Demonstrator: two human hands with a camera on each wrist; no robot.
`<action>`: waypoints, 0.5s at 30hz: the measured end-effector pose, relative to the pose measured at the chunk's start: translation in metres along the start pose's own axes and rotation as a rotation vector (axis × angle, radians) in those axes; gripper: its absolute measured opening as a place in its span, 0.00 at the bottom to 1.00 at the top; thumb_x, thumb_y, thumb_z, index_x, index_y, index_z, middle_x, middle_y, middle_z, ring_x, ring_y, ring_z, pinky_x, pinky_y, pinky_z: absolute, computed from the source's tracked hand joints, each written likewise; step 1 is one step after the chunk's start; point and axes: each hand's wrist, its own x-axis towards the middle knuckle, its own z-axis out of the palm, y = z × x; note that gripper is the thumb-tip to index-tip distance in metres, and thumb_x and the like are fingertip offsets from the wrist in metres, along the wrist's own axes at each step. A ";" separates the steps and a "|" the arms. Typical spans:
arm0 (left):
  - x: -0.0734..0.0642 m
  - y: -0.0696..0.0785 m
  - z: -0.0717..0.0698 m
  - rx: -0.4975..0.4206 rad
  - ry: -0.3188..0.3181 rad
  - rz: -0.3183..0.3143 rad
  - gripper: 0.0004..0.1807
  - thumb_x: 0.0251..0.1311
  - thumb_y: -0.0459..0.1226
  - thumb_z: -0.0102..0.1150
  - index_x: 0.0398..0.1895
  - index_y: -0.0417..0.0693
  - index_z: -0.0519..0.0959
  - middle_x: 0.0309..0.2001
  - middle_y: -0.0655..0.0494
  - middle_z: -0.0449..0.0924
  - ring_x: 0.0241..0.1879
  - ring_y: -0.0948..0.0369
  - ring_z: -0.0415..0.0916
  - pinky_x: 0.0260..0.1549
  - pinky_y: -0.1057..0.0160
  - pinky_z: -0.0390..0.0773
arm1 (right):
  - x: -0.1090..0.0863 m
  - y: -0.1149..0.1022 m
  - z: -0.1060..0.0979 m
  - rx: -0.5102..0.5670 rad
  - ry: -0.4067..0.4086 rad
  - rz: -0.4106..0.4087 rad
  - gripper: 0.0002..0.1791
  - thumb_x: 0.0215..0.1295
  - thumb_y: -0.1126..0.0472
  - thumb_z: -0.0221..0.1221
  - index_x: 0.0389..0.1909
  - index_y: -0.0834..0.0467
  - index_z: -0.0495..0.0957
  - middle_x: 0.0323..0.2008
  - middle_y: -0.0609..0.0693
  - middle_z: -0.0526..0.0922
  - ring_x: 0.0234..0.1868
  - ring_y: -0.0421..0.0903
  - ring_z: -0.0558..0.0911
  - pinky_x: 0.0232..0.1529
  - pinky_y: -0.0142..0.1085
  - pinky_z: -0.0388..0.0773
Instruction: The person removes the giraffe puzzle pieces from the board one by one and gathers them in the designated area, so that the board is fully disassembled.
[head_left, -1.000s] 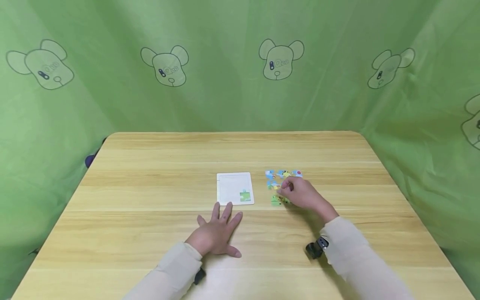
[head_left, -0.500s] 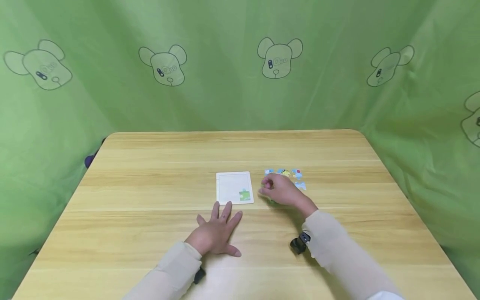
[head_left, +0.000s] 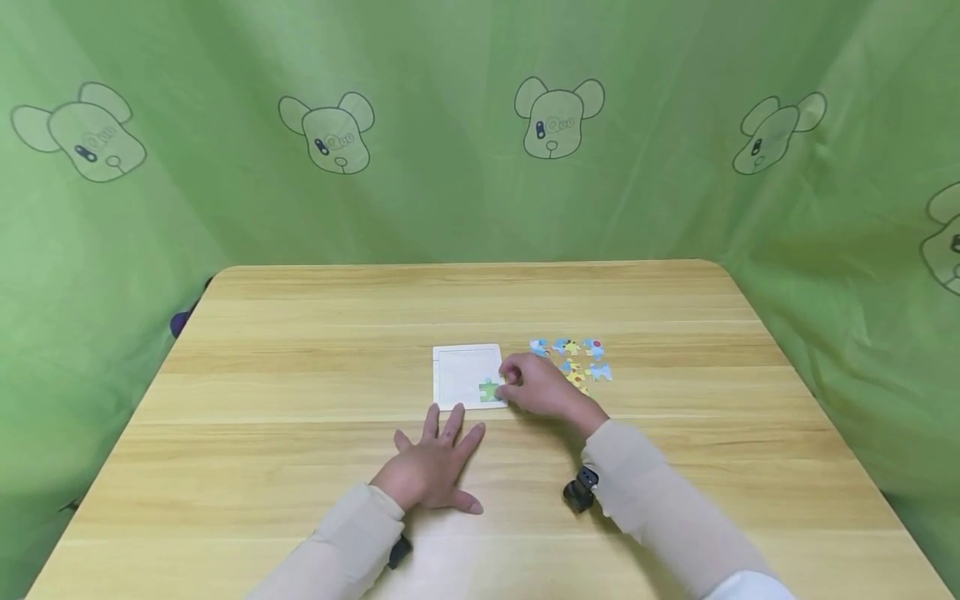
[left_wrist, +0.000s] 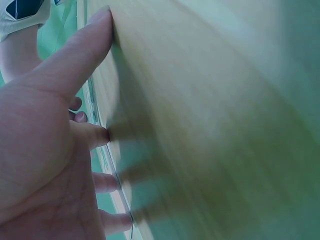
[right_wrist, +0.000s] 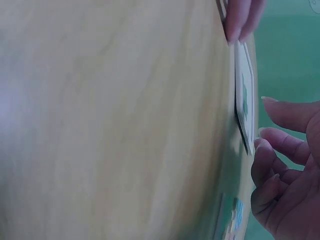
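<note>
My left hand [head_left: 431, 467] lies on the table with fingers spread, its fingertips at the near edge of a white puzzle tray [head_left: 459, 367]. A green jigsaw piece [head_left: 489, 391] is in the tray's near right corner. My right hand [head_left: 540, 387] is over the tray's right edge, thumb tip overlapping that piece. In the right wrist view the right hand's [right_wrist: 292, 155] thumb and index are apart, and the other fingers are curled. Whether it holds a piece I cannot tell. Loose jigsaw pieces [head_left: 576, 379], blue and yellow, lie right of the tray, partly hidden by the right hand.
The wooden table [head_left: 300, 367] extends around the tray on all sides. A green curtain [head_left: 450, 217] printed with bear heads hangs behind and beside it. A dark purple object [head_left: 178, 323] shows past the table's left edge.
My right hand has moved left from the loose pieces to the tray's right edge, uncovering some yellow and blue pieces. The left hand, tray and green corner piece have stayed put.
</note>
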 end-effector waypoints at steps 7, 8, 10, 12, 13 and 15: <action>0.001 0.000 0.000 0.009 0.000 -0.005 0.58 0.42 0.70 0.55 0.75 0.63 0.44 0.76 0.49 0.32 0.72 0.39 0.34 0.52 0.25 0.56 | 0.005 -0.002 0.009 -0.041 -0.036 0.005 0.21 0.56 0.56 0.65 0.49 0.62 0.78 0.33 0.50 0.75 0.33 0.45 0.72 0.35 0.35 0.72; 0.001 0.000 0.000 0.011 0.000 -0.005 0.58 0.42 0.70 0.55 0.75 0.63 0.44 0.76 0.49 0.32 0.72 0.39 0.34 0.51 0.25 0.56 | 0.006 -0.002 0.010 -0.050 -0.039 0.004 0.21 0.56 0.56 0.65 0.49 0.62 0.78 0.33 0.50 0.76 0.34 0.44 0.72 0.36 0.35 0.72; 0.001 0.000 0.001 0.013 -0.001 -0.006 0.58 0.42 0.71 0.55 0.75 0.63 0.44 0.76 0.49 0.32 0.72 0.39 0.34 0.52 0.25 0.56 | 0.007 -0.003 0.012 -0.063 -0.044 0.003 0.22 0.56 0.56 0.66 0.49 0.62 0.77 0.34 0.51 0.76 0.34 0.44 0.73 0.36 0.35 0.73; 0.001 0.000 0.001 0.016 -0.001 -0.007 0.58 0.42 0.71 0.55 0.75 0.63 0.44 0.76 0.49 0.32 0.72 0.39 0.34 0.52 0.25 0.57 | 0.007 -0.004 0.013 -0.073 -0.046 0.003 0.21 0.56 0.56 0.66 0.49 0.62 0.78 0.35 0.51 0.76 0.35 0.45 0.73 0.37 0.36 0.73; 0.002 0.000 0.001 0.018 -0.001 -0.007 0.58 0.42 0.71 0.55 0.75 0.63 0.44 0.76 0.49 0.32 0.72 0.39 0.34 0.51 0.25 0.57 | 0.008 -0.004 0.013 -0.079 -0.047 0.003 0.21 0.55 0.56 0.66 0.49 0.61 0.78 0.35 0.51 0.76 0.35 0.45 0.72 0.38 0.36 0.73; 0.002 0.000 0.001 0.022 -0.001 -0.007 0.58 0.42 0.71 0.55 0.75 0.63 0.44 0.76 0.49 0.32 0.72 0.39 0.34 0.51 0.25 0.57 | 0.008 -0.005 0.013 -0.087 -0.045 0.000 0.21 0.55 0.56 0.66 0.48 0.61 0.78 0.34 0.52 0.76 0.35 0.45 0.72 0.38 0.37 0.72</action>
